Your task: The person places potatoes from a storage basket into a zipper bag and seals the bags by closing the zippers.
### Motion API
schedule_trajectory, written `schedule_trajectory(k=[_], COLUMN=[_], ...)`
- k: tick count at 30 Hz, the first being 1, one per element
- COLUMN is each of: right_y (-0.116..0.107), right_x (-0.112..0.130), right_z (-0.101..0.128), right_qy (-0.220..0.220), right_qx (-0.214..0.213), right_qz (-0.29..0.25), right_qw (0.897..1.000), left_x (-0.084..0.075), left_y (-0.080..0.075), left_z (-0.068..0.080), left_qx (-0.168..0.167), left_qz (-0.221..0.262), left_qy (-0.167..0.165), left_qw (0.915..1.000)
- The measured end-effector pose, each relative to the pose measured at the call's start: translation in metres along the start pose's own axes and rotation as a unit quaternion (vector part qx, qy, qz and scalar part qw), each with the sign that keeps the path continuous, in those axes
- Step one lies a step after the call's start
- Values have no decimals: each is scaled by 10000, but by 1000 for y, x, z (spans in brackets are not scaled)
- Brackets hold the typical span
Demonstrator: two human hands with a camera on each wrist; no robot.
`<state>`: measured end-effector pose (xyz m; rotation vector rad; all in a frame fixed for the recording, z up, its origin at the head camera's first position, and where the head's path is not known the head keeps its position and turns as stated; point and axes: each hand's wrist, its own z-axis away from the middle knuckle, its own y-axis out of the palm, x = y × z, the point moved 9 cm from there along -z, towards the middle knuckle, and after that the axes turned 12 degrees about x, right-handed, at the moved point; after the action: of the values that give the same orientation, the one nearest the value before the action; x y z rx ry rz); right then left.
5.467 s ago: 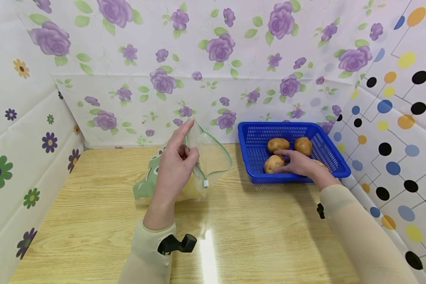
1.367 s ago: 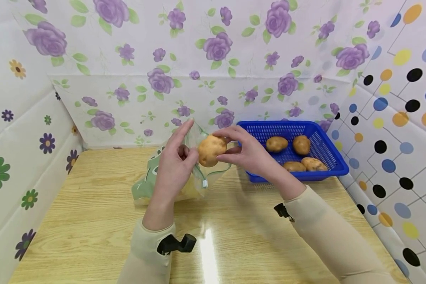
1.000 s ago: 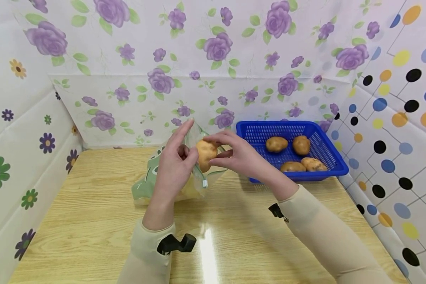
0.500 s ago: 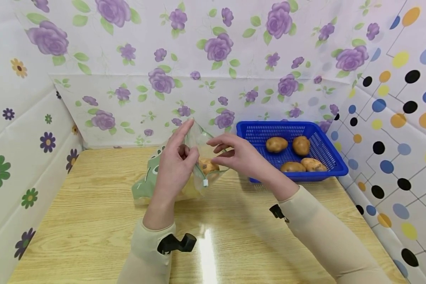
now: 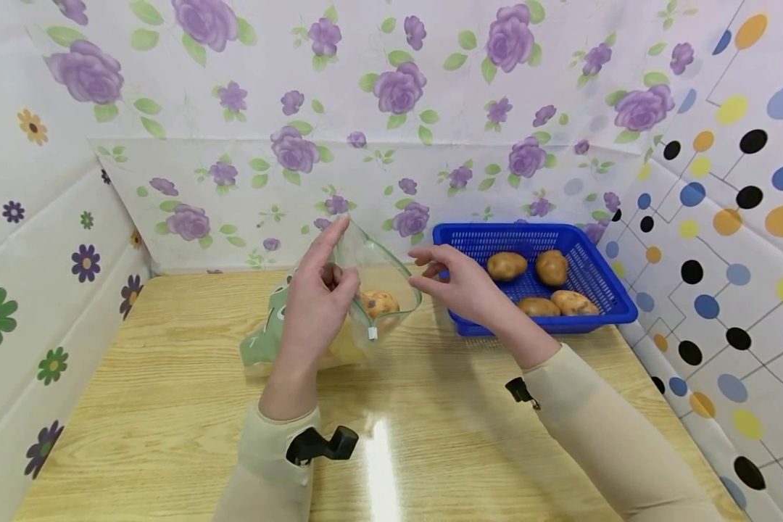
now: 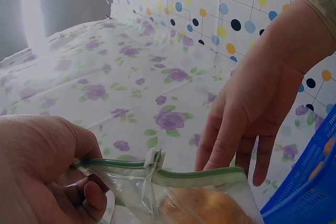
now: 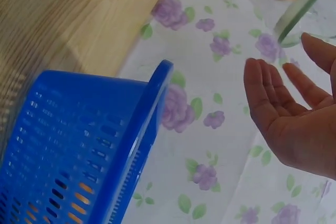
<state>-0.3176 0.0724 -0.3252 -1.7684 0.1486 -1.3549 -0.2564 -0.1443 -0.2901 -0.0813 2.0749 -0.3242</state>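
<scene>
Potato [image 5: 380,302] half hidden inside zip bag [image 5: 365,290], left hand [image 5: 313,312] pinching rim, right hand [image 5: 463,286] loose, empty.

The left hand [image 5: 316,304] is raised at about 11 o'clock, index finger extended upward, the other fingers and thumb pinched together. The right hand [image 5: 466,286] is held at 1 o'clock, fingers relaxed and spread, gripping nothing.

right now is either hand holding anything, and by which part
The left hand pinches the zip bag by its green zipper rim. The right hand is open and holds nothing.
</scene>
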Motion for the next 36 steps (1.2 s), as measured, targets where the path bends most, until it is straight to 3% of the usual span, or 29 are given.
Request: schedule_trajectory(k=[6, 11, 22, 30, 33, 36], right_y=[7, 6, -22, -31, -36, -37], right_x=[-14, -10, 19, 36, 39, 38], right_z=[-9, -17, -15, -11, -8, -6], right_qy=[362, 342, -199, -540, -615, -566], right_qx=[302, 319, -952, -1425, -1593, -1613], right_qz=[79, 59, -568, -831, -951, -928], right_qw=[9989, 9989, 9936, 9848, 9807, 9809], left_x=[-1, -1, -26, -58, -64, -59], left_y=[-4, -9, -36, -48, -48, -44], left_z=[-2, -1, 1, 2, 0, -4], left_qx=[-43, -90, -686, -1059, -1049, -831], left_qz=[-198, -207, -726, -1357, -1402, -1238], left_qy=[-105, -137, 188, 882, 942, 782], left_qw=[9997, 9997, 9948, 9811, 9800, 9857])
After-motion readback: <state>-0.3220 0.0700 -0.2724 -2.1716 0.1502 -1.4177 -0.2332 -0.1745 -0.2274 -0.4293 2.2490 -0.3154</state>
